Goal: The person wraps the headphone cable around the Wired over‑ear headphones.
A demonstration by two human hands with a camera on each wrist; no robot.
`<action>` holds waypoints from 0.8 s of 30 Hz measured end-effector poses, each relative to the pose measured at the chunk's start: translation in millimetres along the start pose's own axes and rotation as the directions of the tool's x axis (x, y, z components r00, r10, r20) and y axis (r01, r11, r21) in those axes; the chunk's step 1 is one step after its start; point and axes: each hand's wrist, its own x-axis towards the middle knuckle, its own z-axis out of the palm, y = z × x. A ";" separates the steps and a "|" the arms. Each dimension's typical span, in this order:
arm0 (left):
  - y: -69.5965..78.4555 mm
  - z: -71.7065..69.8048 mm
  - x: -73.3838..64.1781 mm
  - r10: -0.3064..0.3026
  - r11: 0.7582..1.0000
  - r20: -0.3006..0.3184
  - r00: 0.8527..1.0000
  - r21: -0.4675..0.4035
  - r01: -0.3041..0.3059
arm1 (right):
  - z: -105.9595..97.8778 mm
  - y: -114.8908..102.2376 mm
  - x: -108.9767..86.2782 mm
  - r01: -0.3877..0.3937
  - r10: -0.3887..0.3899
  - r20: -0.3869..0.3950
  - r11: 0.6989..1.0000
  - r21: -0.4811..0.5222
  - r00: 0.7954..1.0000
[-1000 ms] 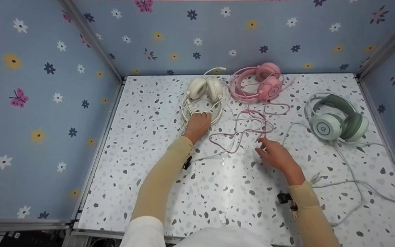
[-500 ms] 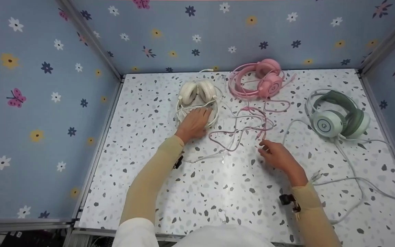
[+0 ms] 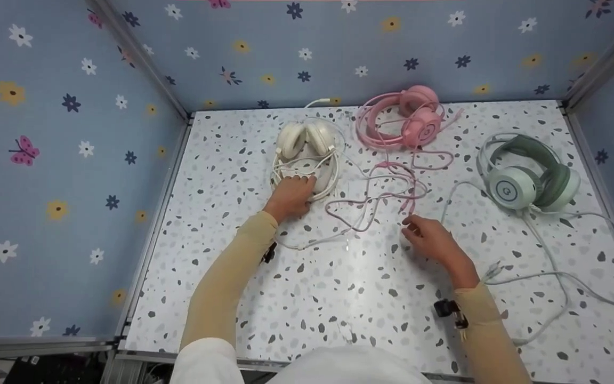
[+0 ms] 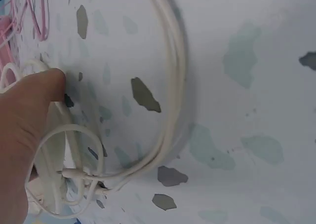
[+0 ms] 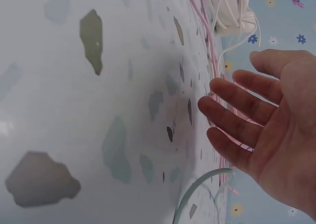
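Presumably for steadiness, my left hand [image 3: 290, 197] gripped the white headphones [image 3: 318, 140] at six o'clock; my right hand [image 3: 432, 240], loosely uncurled, held nothing.

The over-ear headphones [image 3: 320, 137] left of the frame's top centre are creamy white, with a matching white cable [image 4: 176, 66]. The pink headset [image 3: 419, 128] at the upper right of centre wears one colour throughout, its cord [image 3: 387, 165] pink too. At the frame's right, the green headset [image 3: 510, 181] pairs pale mint ear cups with darker grey-green padding. The counter [image 3: 371, 298] is white, flecked charcoal, grey and pale green. Blue panels [image 3: 349, 40] carry white, yellow and navy flowers [image 3: 392, 24] and pink butterflies [image 3: 24, 151].
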 end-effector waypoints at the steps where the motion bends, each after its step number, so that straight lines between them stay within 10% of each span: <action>1: 0.1 1.2 -0.4 0.015 1.000 -0.020 1.000 0.002 -0.015 | 0.4 0.4 -0.6 0.003 -0.003 -0.003 1.000 0.003 1.000; 5: -3.5 -2.9 -3.4 0.056 0.998 -0.170 0.984 0.028 -0.052 | -0.8 1.8 -3.0 -0.010 0.010 -0.013 1.000 0.012 1.000; 10: -7.3 -26.5 -2.2 0.046 0.999 -0.367 0.929 0.008 -0.046 | -6.6 0.5 -5.2 -0.026 0.026 -0.042 1.000 0.001 0.999; 19: 1.3 -64.0 3.2 -0.068 0.997 -0.407 0.911 -0.054 0.051 | -10.7 -4.9 -6.6 0.051 -0.057 -0.116 0.997 -0.055 0.992; 24: 0.4 -78.8 -2.8 -0.271 0.959 -0.487 0.830 -0.212 0.189 | -13.1 -5.4 -8.3 0.051 -0.057 -0.107 0.997 -0.054 0.993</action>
